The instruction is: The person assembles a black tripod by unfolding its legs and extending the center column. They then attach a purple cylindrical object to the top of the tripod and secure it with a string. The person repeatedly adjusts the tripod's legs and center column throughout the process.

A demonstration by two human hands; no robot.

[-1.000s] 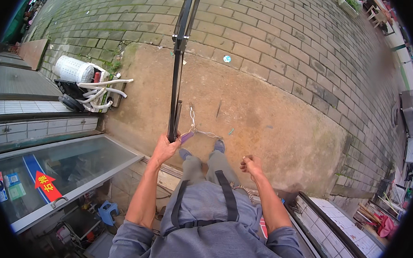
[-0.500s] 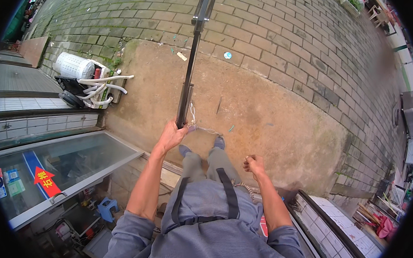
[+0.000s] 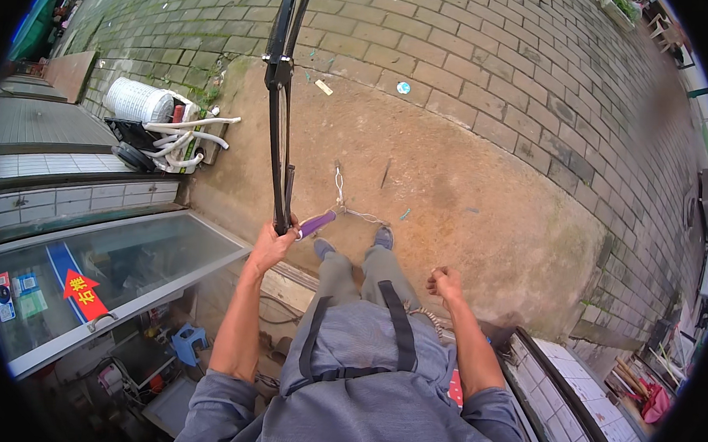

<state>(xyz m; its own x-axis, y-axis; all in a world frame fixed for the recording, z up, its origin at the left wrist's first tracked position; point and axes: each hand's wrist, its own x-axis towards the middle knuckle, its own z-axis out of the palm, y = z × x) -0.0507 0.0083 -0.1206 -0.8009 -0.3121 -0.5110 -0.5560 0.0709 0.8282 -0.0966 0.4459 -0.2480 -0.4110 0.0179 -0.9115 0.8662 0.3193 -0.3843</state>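
My left hand [image 3: 270,247] is closed around the lower end of a long black jointed metal pole frame [image 3: 277,127]. The frame stretches away from me past the top of the view, with a bracket-like joint partway along. A purple tube-like piece [image 3: 318,224] slants beside my left hand; whether it is joined to the frame I cannot tell. From its far end a thin white cord [image 3: 340,189] runs over the ground, with another strand reaching my right shoe. My right hand [image 3: 445,283] hangs to the right of my legs, fingers curled, with nothing visible in it.
A glass door [image 3: 123,280] with a metal frame stands at left, near a blue stool [image 3: 190,345]. Further out is a machine with white hoses [image 3: 188,142] and a white drum [image 3: 140,101]. A low tiled wall [image 3: 578,397] lies at right. Brick paving [image 3: 494,51] borders the concrete.
My left hand and the black frame have shifted left, and the frame's bars stand further apart. The purple piece shows more fully now. My right hand stays curled at about the same place.
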